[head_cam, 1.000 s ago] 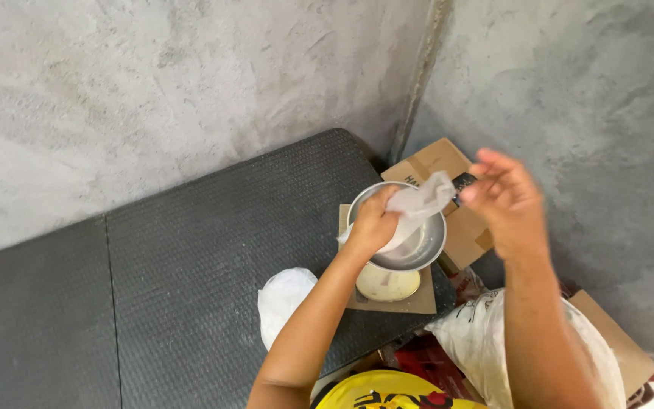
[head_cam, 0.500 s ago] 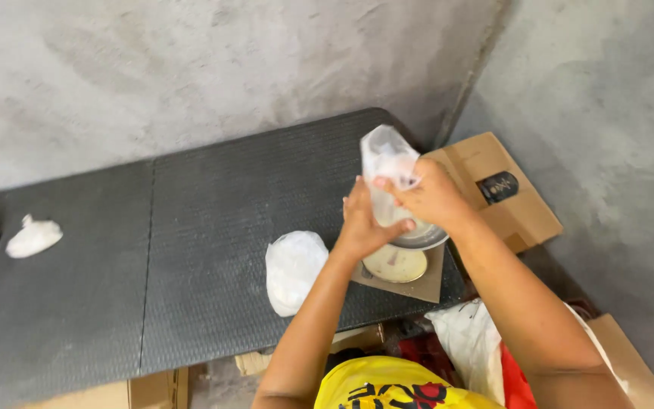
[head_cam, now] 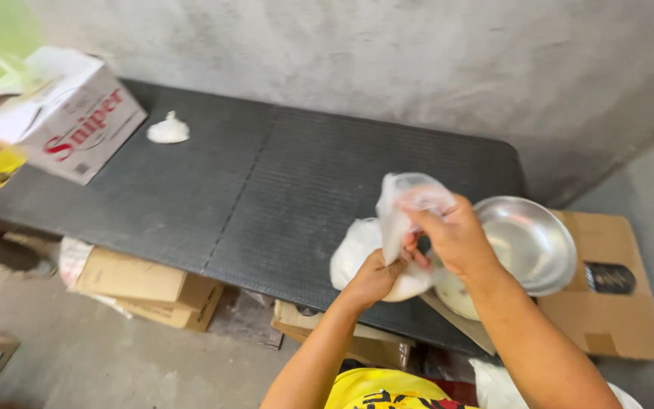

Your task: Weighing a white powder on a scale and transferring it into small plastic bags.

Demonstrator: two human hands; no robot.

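Your hands (head_cam: 418, 250) over the counter's (head_cam: 281, 189) near right edge, bowl (head_cam: 527, 242) just right, box (head_cam: 62, 113) far left, small bag (head_cam: 168, 130) beside it, cartons (head_cam: 145, 284) underneath

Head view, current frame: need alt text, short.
Two bare hands, left hand below and right hand above, hold a clear plastic bag over a dark ribbed table. A shiny round metal bowl sits just right of them, and a white cardboard box and a small white bundle lie at far left.

Clear plastic bag (head_cam: 406, 208), crumpled (upright), held above the black table
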